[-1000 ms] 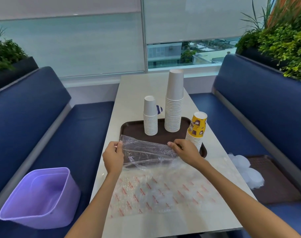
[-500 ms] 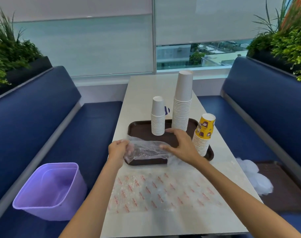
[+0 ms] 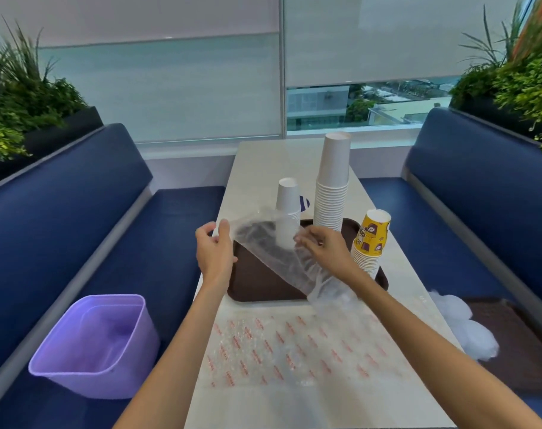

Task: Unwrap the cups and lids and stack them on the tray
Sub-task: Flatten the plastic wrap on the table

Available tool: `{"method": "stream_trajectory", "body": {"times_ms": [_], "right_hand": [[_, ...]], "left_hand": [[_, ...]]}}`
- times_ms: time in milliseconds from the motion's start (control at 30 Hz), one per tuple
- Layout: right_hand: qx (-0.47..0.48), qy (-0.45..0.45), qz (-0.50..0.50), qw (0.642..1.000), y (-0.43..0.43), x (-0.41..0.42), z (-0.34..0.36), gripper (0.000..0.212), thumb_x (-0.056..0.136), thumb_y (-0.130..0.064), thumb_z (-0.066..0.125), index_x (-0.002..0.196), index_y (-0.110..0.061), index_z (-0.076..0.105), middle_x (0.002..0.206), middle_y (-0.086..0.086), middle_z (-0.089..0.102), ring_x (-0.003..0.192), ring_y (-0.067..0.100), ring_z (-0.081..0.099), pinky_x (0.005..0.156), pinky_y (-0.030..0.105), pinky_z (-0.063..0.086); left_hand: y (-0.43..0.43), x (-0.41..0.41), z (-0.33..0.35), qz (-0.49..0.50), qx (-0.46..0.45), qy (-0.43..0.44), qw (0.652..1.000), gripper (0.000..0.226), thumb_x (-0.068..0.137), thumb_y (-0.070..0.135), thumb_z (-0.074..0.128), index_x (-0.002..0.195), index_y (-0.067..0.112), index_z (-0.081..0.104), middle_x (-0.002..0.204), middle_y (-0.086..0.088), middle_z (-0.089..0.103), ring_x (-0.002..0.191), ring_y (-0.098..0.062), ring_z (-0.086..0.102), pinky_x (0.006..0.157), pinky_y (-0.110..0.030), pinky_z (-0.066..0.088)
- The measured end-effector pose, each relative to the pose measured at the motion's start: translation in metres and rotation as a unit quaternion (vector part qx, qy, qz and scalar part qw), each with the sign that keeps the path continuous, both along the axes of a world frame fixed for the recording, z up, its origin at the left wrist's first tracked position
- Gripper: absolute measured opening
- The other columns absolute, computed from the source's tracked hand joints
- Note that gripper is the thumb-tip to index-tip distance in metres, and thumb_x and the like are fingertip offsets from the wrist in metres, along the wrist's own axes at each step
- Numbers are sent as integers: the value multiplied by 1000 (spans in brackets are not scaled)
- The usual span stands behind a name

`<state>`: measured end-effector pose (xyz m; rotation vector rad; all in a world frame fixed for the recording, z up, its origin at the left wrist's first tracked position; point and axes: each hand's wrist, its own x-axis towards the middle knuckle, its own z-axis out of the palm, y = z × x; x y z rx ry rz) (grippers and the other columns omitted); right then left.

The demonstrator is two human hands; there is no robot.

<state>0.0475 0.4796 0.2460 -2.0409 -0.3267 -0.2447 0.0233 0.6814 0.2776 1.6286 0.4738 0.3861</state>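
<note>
Head view. I see the left hand (image 3: 215, 252) and right hand (image 3: 324, 249) each pinching the clear wrapper (image 3: 273, 252), spread between them over the brown tray (image 3: 257, 287). White cup stacks (image 3: 331, 187) stand just beyond the hands, and the yellow-topped stack (image 3: 370, 243) stands beside the right hand.

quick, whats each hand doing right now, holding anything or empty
left hand: pinches one edge of the clear plastic wrapper
right hand: fingers curled on the other side of the same wrapper

Three cup stacks (image 3: 331, 193) stood on the tray (image 3: 251, 284) upon the worktop (image 3: 263, 162); a bin (image 3: 96, 345) sat left, on the bench (image 3: 78, 212).
</note>
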Motion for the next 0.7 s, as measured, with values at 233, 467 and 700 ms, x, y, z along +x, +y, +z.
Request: {"method": "stream_trajectory", "body": {"times_ms": [233, 467, 700], "right_hand": [[-47, 135, 166, 976, -19, 27, 29, 11, 91, -12, 62, 95, -4, 68, 87, 7, 68, 82, 14, 63, 88, 31, 50], [-91, 211, 198, 953, -23, 13, 14, 66, 75, -54, 65, 96, 8, 62, 90, 30, 60, 84, 43, 53, 86, 41, 44], [-212, 136, 43, 967, -44, -14, -39, 64, 83, -65, 42, 81, -3, 61, 78, 11, 61, 68, 18, 51, 61, 33, 35]], "left_hand": [[-17, 4, 26, -110, 289, -215, 926, 58, 81, 47, 67, 129, 20, 51, 125, 2, 46, 116, -11, 43, 95, -24, 35], [-21, 10, -3, -138, 256, -140, 946, 11, 93, 28, 59, 90, 17, 60, 85, 7, 63, 60, -3, 48, 59, -17, 39], [-13, 5, -37, -89, 177, -76, 977, 20, 95, 22, 56, 83, 7, 58, 72, 6, 56, 68, -1, 48, 55, -1, 35]]}}
